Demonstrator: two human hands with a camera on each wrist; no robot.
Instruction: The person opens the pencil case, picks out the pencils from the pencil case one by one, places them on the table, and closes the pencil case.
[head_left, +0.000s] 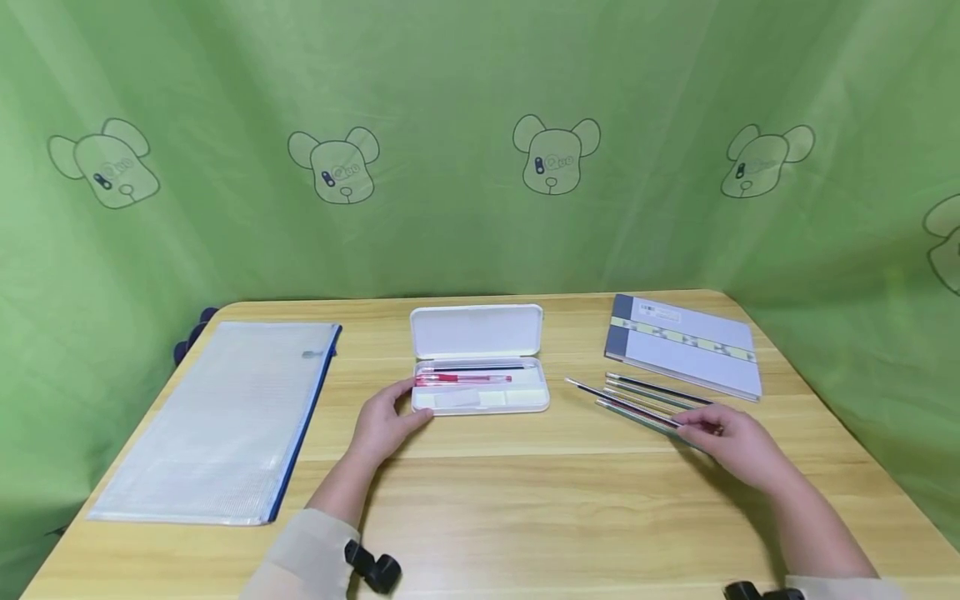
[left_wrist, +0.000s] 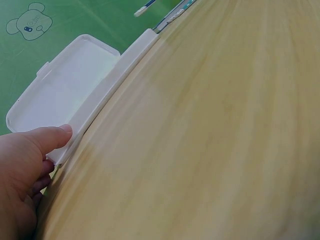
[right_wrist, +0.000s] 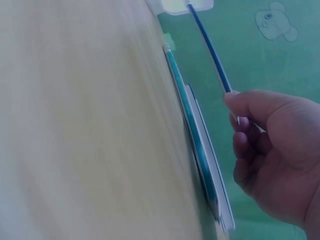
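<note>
Level slim, dark-blue-cored plastic refill (right_wrist: 212, 52), pinched in right fingers (right_wrist: 242, 145); brace open white plastic pencil case (head_left: 477, 332), gripped by left fingers (head_left: 395, 390), near counter's (head_left: 540, 508) far edge.

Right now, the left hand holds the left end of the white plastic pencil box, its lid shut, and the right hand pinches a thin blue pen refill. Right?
No: the flat white lid is open, per the head view. The rest stands: left hand holds the white pencil box by its left end; right hand pinches the thin blue refill.
</note>
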